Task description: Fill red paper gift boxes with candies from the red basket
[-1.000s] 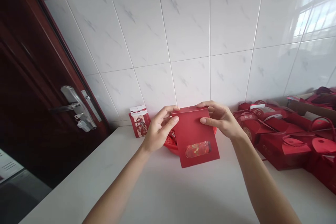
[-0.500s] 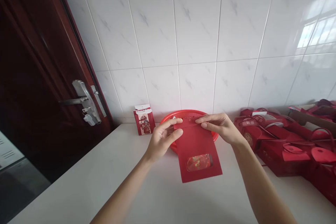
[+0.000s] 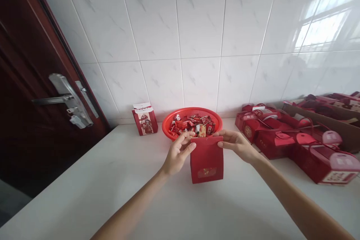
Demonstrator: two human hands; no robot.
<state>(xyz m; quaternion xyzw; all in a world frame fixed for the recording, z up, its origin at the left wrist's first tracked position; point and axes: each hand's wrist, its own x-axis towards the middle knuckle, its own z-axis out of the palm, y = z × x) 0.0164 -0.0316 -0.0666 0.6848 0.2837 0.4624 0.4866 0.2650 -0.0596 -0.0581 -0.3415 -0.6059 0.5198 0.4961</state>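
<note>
Since the earlier frame, the red box (image 3: 206, 157) has been turned from a slant to nearly upright, and the sweets (image 3: 191, 123) in the basket (image 3: 165, 125) have been brought into clearer view behind it. The box's top edge is pinched at both corners: the left corner by the left hand (image 3: 177, 155), the right by the right hand (image 3: 236, 146), thumbs set on the near face. Whether its base is rested on the table (image 3: 140, 202) cannot be told. A carton (image 3: 146, 122) is stood left of the basket; handled boxes (image 3: 275, 142) are massed at the right.
</note>
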